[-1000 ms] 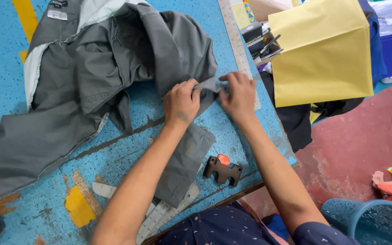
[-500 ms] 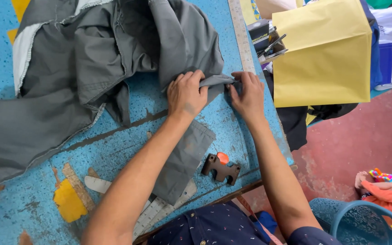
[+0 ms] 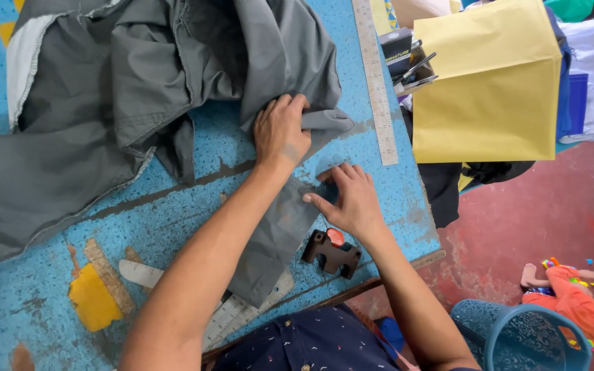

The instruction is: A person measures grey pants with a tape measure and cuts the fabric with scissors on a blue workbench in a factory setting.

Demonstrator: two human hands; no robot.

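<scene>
A large grey garment [image 3: 146, 89] lies spread over the blue work table [image 3: 173, 199]. My left hand [image 3: 281, 130] presses down on a folded corner of the grey cloth, fingers curled over it. My right hand [image 3: 349, 199] rests flat on the table surface just below that corner, fingers spread, touching the edge of a separate grey fabric piece [image 3: 276, 240] that runs toward the table's front edge. A small brown tool with an orange knob [image 3: 331, 251] sits right beside my right wrist.
A long metal ruler [image 3: 377, 82] lies along the table's right side. A yellow bag [image 3: 489, 82] hangs past the right edge with pens and tools beside it. A blue plastic basket [image 3: 524, 336] and a colourful toy [image 3: 572, 292] are on the red floor.
My right hand has let go of the folded cloth corner and come down toward me onto the table. My left hand stays on the corner. The view has shifted slightly.
</scene>
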